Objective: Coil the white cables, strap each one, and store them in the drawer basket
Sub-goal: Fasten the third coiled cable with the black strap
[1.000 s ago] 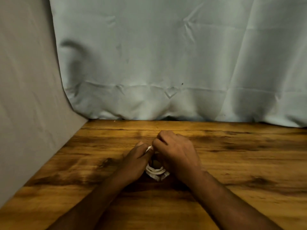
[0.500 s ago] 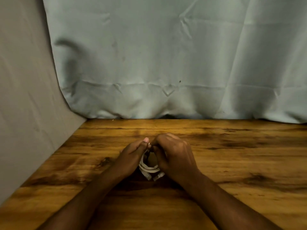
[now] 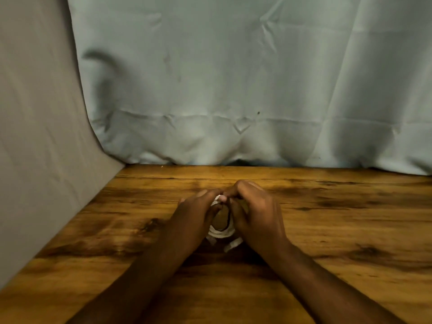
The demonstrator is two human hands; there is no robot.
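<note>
A small coil of white cable (image 3: 222, 232) stands on the wooden table (image 3: 339, 230) between my two hands. My left hand (image 3: 195, 218) curls round the coil's left side, and my right hand (image 3: 254, 213) curls round its right side. The fingertips of both hands meet at the top of the coil, where a bit of white shows. A white cable end (image 3: 232, 245) sticks out at the bottom. Most of the coil is hidden by my fingers. No drawer or basket is in view.
A pale blue cloth (image 3: 233, 90) hangs behind the table's far edge. A grey cloth wall (image 3: 42, 136) closes the left side. Bare wood lies to the right and in front of my hands.
Both hands have stayed on the coil, their fingertips shifting at its top. The coil's open centre now shows between the hands. The view has tilted a little.
</note>
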